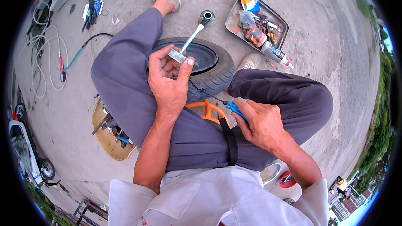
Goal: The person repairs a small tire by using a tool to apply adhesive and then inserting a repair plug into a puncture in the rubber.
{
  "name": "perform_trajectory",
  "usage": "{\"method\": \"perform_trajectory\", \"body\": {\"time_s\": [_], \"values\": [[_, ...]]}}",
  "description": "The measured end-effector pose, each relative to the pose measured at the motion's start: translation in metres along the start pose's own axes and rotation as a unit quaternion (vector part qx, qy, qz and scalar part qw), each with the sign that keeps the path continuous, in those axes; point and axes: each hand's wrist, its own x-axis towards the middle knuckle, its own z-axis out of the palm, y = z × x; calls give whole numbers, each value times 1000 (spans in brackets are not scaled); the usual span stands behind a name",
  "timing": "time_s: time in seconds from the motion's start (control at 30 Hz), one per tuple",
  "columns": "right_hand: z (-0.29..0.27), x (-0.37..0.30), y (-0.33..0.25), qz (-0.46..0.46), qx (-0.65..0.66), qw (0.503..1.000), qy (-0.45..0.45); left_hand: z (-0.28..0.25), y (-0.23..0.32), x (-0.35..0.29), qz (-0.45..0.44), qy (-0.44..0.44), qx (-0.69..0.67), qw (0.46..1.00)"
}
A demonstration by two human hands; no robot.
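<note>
Pale short-sleeved cloth shirt (238,196): nearest the camera, at 6 o'clock.
Dark grey cloth trousers (125,69): knees spread toward 10 and 2 o'clock.
Black rubber tyre (224,73): on the ground at 12 o'clock, between the legs.
Right hand (261,121): farther from the tyre, between its 4 and 5 o'clock; fingers wrapped around a blue handle.
Left hand (169,81): nearer, overlapping the tyre's 8 o'clock side in view; thumb and fingers pinching metal.
Silver rod with a dark ring-shaped end (191,39): long axis toward 1 o'clock, beyond the left fingertips.
Blue-handled tool with a thin dark shaft (235,109): axis toward 10 o'clock, at the tyre; cannot tell whether its tip enters.
Squarish grey metal piece (177,56): in the left pinch, at the rod's base.
</note>
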Motion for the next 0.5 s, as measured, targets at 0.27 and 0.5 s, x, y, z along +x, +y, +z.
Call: {"method": "perform_trajectory", "body": {"time_s": [0.27,0.5], "values": [[0,3,0,9,13,1000,14,-3,-1,0,10,-5,11,1000],[-6,6,0,24,27,999,3,-2,-1,0,10,-3,-4,1000]]}}
